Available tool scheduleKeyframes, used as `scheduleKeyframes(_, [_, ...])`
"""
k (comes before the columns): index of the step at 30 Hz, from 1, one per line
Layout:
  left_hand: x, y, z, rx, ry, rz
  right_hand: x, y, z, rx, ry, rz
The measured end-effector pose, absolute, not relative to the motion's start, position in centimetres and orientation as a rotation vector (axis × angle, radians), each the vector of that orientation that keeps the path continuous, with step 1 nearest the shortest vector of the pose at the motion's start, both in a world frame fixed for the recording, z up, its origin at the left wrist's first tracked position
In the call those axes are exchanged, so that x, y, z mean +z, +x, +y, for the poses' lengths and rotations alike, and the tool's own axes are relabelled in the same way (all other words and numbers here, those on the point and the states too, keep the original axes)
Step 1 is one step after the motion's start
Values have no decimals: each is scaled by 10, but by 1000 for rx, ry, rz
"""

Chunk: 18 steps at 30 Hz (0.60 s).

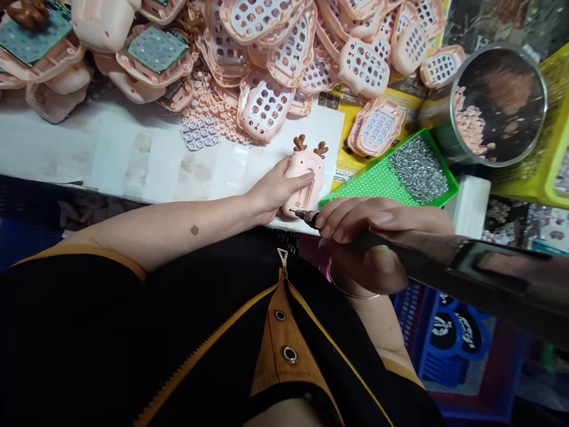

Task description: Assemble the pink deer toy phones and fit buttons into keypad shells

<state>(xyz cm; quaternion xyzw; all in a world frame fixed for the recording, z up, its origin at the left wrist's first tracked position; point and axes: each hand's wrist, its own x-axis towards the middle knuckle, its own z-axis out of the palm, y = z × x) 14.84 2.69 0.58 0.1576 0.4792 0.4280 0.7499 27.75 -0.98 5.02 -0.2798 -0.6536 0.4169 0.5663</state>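
Right hand: the person's right hand (pixel 373 228) is curled around a dark power screwdriver (pixel 427 255), fingers along one side and thumb on the other.
Driver tip: its bit points left, at the lower end of the pink case (pixel 306 166); whether it touches a screw I cannot tell.
Clothing: a black garment (pixel 200 332) with mustard zip edging fills the bottom of the view.
Crate: below the right arm, a blue crate (pixel 480 385) holds blue and black pieces.
Left hand: the left hand (pixel 275 188) grips the case from its left side, thumb laid across the face, fingers around the edge.
Pink case: held at the front edge of the white work surface (pixel 133 157), with two brown antlers at its far end and a long recess down the middle.
Green tray: just right of the case, a green tray (pixel 364 187) has silvery screws (pixel 420 169) heaped in its far right part.
Button sheets: beyond the left forearm lie pale button pads (pixel 200 133), next to loose pink buttons (pixel 217 112).
Small stack: past the tray, pink shells (pixel 377 127) sit on yellow printed card.
Metal pot: at far right, a round pot (pixel 543 107) contains more pink pieces.
Back pile: pink shells with keypad holes (pixel 269 107) are heaped beyond; at far left, others carry green circuit boards (pixel 155 47).
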Motion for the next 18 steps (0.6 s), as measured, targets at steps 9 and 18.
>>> scheduleKeyframes(9, [7, 149, 28, 926, 362, 1058, 59, 260, 4, 1131, -725, -1662])
scheduleKeyframes(18, [7, 147, 27, 886, 379, 1064, 49, 265, -4, 1063, -607, -1505])
